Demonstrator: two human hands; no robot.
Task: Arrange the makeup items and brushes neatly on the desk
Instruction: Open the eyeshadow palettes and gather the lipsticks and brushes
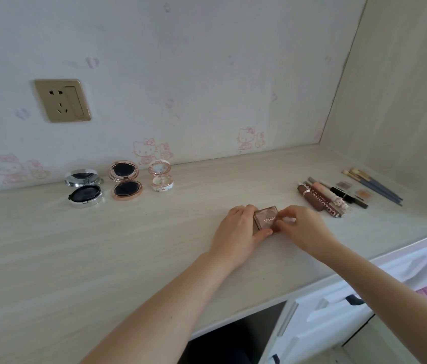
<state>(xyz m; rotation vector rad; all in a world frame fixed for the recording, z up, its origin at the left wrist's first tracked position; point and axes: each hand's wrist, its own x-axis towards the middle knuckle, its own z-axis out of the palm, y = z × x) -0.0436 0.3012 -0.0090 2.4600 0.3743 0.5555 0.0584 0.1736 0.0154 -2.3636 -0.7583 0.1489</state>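
Desk (102, 245): both hands pinch square, translucent brown compact (267, 218).

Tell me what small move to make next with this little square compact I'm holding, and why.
Probably slide the square compact right, beside the tubes. Both the left hand and right hand grip it mid-desk, apart from the three open round compacts on the left and the tubes and brushes on the right.

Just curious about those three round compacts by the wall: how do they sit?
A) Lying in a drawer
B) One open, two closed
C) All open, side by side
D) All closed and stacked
C: the silver compact, rose-gold compact and small white compact each stand with the lid up, in a row.
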